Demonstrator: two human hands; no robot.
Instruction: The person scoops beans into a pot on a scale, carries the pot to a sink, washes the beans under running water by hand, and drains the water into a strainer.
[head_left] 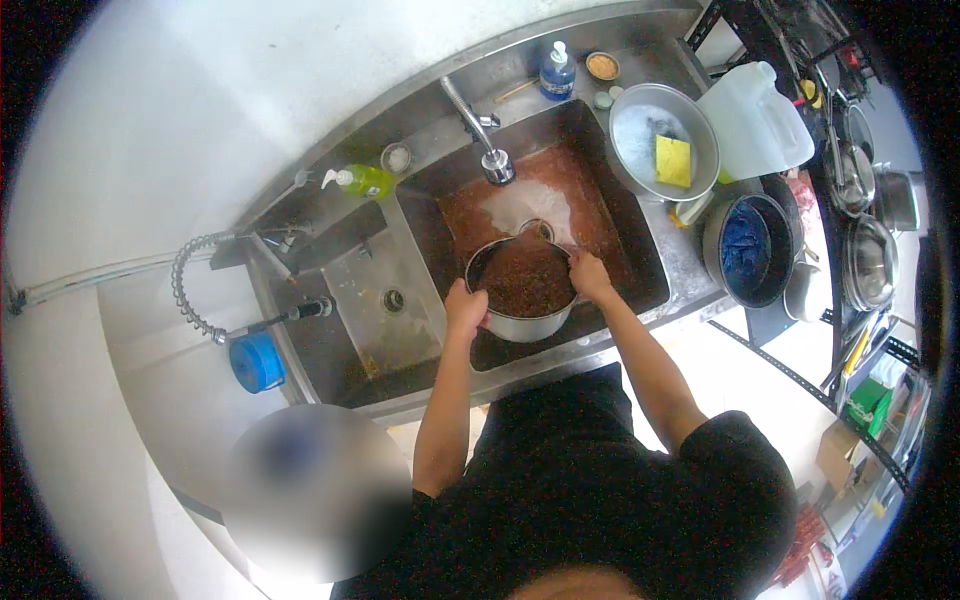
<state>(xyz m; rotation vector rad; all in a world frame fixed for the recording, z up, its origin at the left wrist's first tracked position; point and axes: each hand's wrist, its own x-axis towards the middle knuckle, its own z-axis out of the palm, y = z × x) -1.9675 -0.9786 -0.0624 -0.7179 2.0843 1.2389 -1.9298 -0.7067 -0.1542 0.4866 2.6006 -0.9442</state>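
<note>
My left hand (466, 306) grips the left side of a metal pot (526, 329), its fingers closed on the rim. On the pot's right side my right hand (589, 275) is closed at the rim or a handle; I cannot tell which. Dark reddish-brown contents (525, 280) fill much of the pot, which tilts away from me inside the right sink basin (640, 240). At its far rim the brown stuff reaches toward the drain (538, 229). Reddish-brown liquid (560, 165) with a pale foamy patch covers the basin floor. Above it hangs the faucet (497, 165).
A silver bowl (630, 150) holding suds and a yellow sponge (673, 160) stands right of the basin. Near it are a dark pot (745, 250), a plastic jug (757, 120) and a blue soap bottle (557, 75). Left are green soap (365, 182) and a spray hose (185, 285).
</note>
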